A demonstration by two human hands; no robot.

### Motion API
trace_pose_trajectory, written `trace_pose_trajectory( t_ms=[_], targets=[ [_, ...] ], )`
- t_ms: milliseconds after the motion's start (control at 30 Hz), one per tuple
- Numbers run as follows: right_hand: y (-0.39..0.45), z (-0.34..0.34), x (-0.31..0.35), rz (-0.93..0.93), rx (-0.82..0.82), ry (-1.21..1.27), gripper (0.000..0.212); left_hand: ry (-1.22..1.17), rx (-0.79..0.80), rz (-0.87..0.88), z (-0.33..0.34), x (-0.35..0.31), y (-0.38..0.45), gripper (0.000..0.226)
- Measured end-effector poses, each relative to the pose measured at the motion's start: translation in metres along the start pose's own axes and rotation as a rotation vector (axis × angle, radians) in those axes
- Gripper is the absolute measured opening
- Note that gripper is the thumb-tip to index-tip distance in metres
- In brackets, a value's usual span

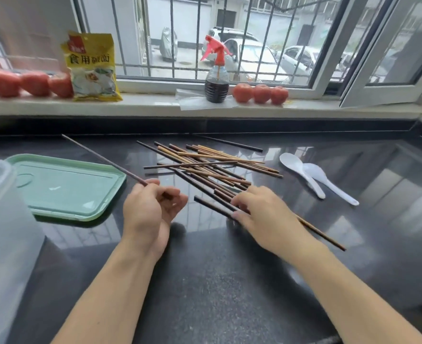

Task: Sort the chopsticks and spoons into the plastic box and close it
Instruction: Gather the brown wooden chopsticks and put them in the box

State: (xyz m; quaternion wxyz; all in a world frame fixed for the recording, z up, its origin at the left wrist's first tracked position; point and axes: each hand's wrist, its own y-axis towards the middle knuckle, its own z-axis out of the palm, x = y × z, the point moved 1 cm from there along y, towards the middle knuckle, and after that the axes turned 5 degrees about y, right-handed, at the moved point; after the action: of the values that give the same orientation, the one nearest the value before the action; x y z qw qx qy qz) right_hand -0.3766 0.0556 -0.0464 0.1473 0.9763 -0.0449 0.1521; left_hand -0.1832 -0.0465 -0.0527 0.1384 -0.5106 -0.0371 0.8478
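Gathering chopsticks: one in my left hand, right hand on the pile.

My left hand (153, 207) has its grip curled round one chopstick (105, 160), which slants up and away over the green lid (66, 187). My right hand (262, 212) lies on the near end of the chopstick pile (205, 165) on the tabletop (205, 281); its fingers look pressed onto a few dark sticks, though I cannot tell if they pinch any. The two spoons (314, 175) lie beside each other to the right, near the pile. The box (4, 232) stands open at far left. To do this well, I would square the sticks' ends together, lift a small parallel bundle, not the whole heap, and pass it leftward.
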Motion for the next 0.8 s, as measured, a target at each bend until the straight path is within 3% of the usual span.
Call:
trace_pose_trajectory(
  t_ms=[67, 167, 300, 333, 433, 500, 567, 633, 700, 800],
  targets=[
    [-0.002, 0.019, 0.010, -0.092, 0.043, -0.150, 0.022, -0.101, 0.060, -0.071, 0.002, -0.001, -0.005, 0.022],
    [-0.001, 0.023, 0.016, -0.049, 0.071, -0.205, 0.015, -0.026, 0.108, -0.143, 0.003, -0.005, -0.010, 0.020],
    [-0.002, 0.005, 0.027, -0.091, 0.058, -0.219, 0.015, 0.111, 0.150, -0.187, 0.003, -0.008, -0.013, 0.037],
    [0.000, -0.005, 0.029, -0.084, -0.026, -0.197, 0.013, 0.138, 0.153, -0.171, 0.004, -0.008, -0.013, 0.036],
    [0.014, -0.039, 0.025, -0.153, -0.498, -0.052, 0.006, 0.166, 0.168, -0.196, 0.007, -0.010, -0.015, 0.033],
    [0.023, -0.044, 0.030, -0.302, -0.648, -0.010, 0.008, 0.106, 0.229, -0.294, 0.010, -0.009, -0.017, 0.032],
    [0.030, -0.023, 0.036, -0.468, -0.607, -0.002, 0.010, 0.000, 0.282, -0.364, 0.014, -0.009, -0.020, 0.034],
    [0.031, 0.008, 0.038, -0.568, -0.400, -0.002, 0.011, -0.055, 0.316, -0.378, 0.014, -0.007, -0.020, 0.037],
    [0.033, 0.027, 0.037, -0.606, -0.206, -0.010, 0.022, -0.029, 0.329, -0.358, 0.010, -0.003, -0.016, 0.038],
    [0.027, 0.036, 0.042, -0.539, -0.105, 0.185, 0.034, 0.002, 0.309, -0.344, 0.007, 0.006, -0.013, 0.037]
  ],
)
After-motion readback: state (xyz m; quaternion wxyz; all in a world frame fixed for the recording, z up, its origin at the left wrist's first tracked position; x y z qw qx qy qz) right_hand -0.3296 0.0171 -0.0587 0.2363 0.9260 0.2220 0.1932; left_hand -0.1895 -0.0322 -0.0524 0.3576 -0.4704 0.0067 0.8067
